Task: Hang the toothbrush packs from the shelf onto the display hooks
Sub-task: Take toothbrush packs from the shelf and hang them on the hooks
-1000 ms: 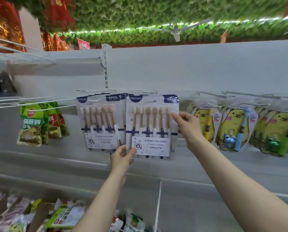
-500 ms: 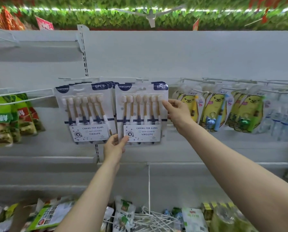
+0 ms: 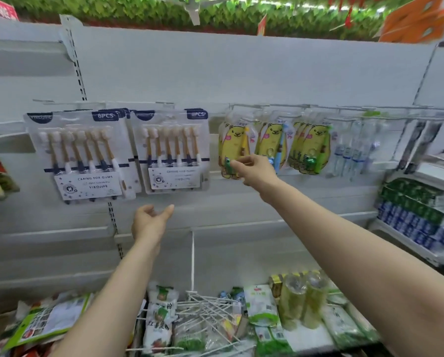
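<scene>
Two white six-piece toothbrush packs hang side by side from hooks on the back panel, the left pack [image 3: 79, 155] and the right pack [image 3: 172, 150], each with more packs behind it. My left hand [image 3: 151, 222] hovers just under the right pack, fingers relaxed, holding nothing. My right hand [image 3: 254, 168] is stretched out in front of the first yellow bear children's toothbrush pack [image 3: 232, 145], its fingers loose beside the pack's green toy. I cannot tell whether it touches the pack.
More yellow bear packs [image 3: 311, 148] and clear toothbrush packs [image 3: 352, 150] hang to the right. The lower shelf holds loose white hooks [image 3: 210, 313], snack packets [image 3: 159, 323] and bottles [image 3: 300, 300]. Stacked boxes [image 3: 416, 215] fill a shelf at the far right.
Both hands let go of the right six-piece pack, which stays on its hook. My left hand dropped below it; my right hand moved right to the yellow packs. The view panned right.
</scene>
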